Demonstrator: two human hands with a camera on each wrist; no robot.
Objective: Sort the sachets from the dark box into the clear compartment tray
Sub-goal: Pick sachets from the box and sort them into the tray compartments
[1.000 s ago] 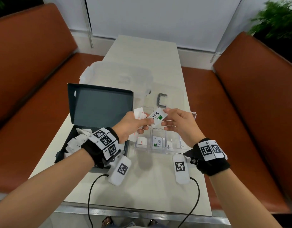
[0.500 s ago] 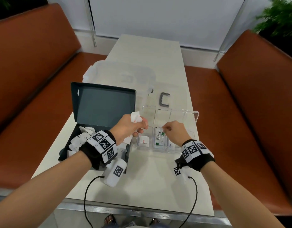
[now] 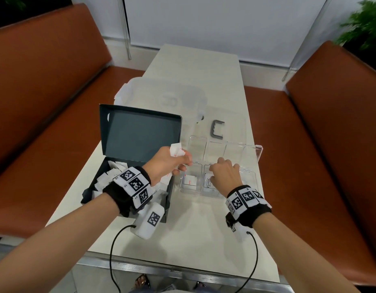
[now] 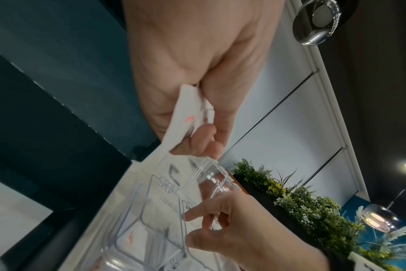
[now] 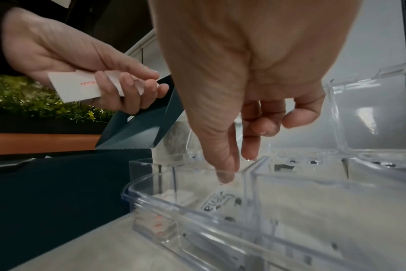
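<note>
While the left hand grips a bunch of white sachets above the near-left corner of the clear compartment tray, the right hand hangs over the tray's second near compartment, fingers loose and pointing down, holding nothing. Under it lies one "Stevia" sachet; one red-printed sachet sits in the compartment to its left. Dark box, lid raised, stands just left of the tray on the desk, holding many sachets; count unclear, perhaps a dozen.
</note>
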